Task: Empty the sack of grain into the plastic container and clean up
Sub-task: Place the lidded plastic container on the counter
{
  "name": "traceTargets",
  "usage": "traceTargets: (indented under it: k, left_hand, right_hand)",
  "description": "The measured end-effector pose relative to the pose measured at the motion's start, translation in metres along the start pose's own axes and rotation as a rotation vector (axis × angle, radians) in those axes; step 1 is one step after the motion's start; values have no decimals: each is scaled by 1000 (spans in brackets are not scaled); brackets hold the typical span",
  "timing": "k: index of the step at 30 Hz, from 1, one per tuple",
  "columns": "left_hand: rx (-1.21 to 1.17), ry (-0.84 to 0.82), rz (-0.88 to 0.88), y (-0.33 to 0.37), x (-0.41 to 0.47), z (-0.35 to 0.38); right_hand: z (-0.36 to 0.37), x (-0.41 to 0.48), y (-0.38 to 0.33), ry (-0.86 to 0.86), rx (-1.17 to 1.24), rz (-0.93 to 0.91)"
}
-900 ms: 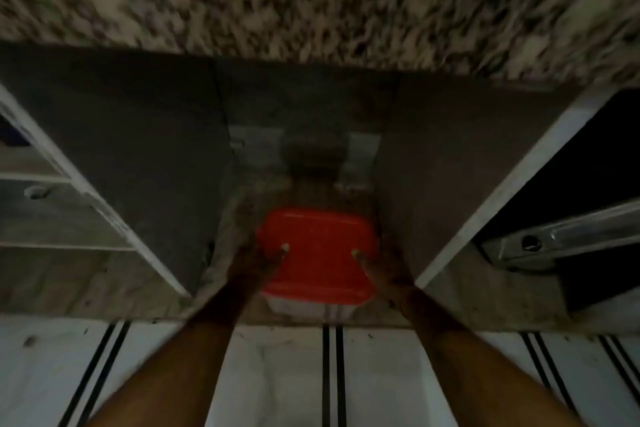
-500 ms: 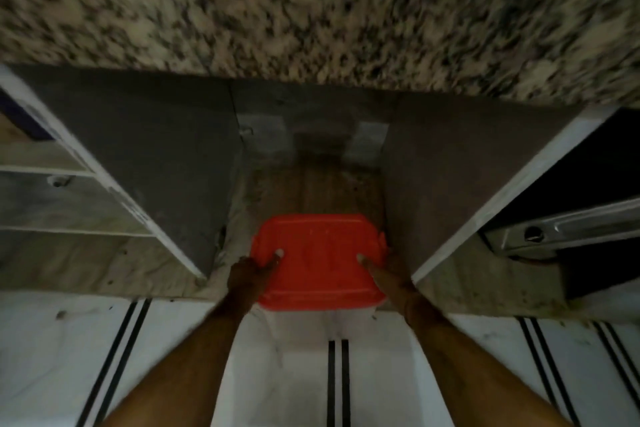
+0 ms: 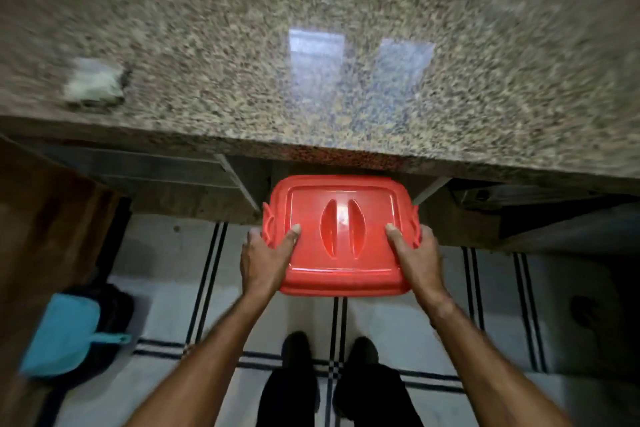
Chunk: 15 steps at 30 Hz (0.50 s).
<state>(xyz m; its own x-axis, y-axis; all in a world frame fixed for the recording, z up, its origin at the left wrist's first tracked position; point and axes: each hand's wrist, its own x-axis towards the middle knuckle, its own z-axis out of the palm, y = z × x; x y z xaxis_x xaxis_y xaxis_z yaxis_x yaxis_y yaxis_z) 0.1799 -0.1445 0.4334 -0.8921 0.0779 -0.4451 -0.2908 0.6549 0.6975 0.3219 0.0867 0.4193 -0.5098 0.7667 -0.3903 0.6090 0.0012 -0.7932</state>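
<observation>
The plastic container (image 3: 341, 236) has a red lid with two curved recesses in its middle; its body is hidden under the lid. I hold it in the air in front of the counter edge, above the tiled floor. My left hand (image 3: 265, 255) grips its left side with the thumb on the lid. My right hand (image 3: 417, 255) grips the right side the same way. A small whitish folded bag or cloth (image 3: 94, 86) lies on the counter at the left; blur hides what it is. No grain shows.
The speckled granite counter (image 3: 346, 62) fills the upper half. Under it are open cupboard bays (image 3: 242, 180). A blue dustpan (image 3: 64, 336) lies on the striped white floor tiles (image 3: 173, 288) at the lower left. My dark shoes (image 3: 329, 354) stand below the container.
Both hands have pulled the container out of the low cupboard bay and lifted it up to counter-edge height. The view has risen from the cupboard to the countertop.
</observation>
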Motion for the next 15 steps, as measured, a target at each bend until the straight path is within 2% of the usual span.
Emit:
traceTargets:
  k: [8, 15]
  left_hand:
    - [-37, 113, 237, 104, -106, -133]
    - [-145, 89, 410, 196, -121, -174]
  right_hand:
    - [-103, -122, -143, 135, -33, -191]
    - [-153, -128, -227, 219, 46, -306]
